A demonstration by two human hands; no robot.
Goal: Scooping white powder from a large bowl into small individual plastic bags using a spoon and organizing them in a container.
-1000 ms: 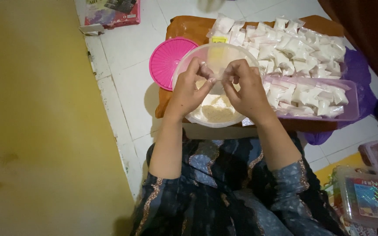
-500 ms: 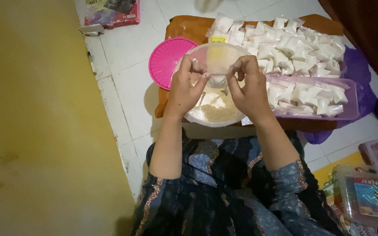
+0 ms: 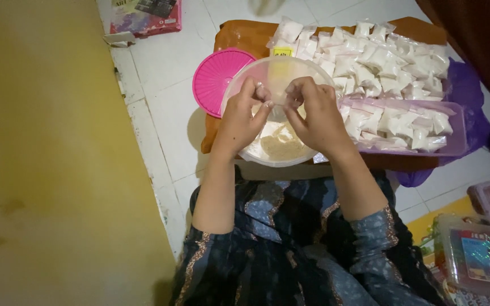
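Note:
My left hand [image 3: 244, 117] and my right hand [image 3: 314, 113] meet over a round clear plastic tub [image 3: 239, 94] that holds pale powder [image 3: 280, 145]. Between the fingertips of both hands is a small clear plastic bag [image 3: 278, 111], pinched at its top. The bag hangs just above the powder. A pink round lid [image 3: 216, 78] lies to the left of the tub. Both forearms come out of dark patterned sleeves.
Several small filled white packets [image 3: 381, 56] are heaped on a brown board [image 3: 239, 34] behind the tub, and more fill a clear rectangular tray [image 3: 403, 122]. A clear lidded box [image 3: 474, 255] stands at the lower right. A yellow wall [image 3: 41, 170] is at the left.
Both hands have drawn closer together and risen slightly over the tub, with the small bag pinched between them.

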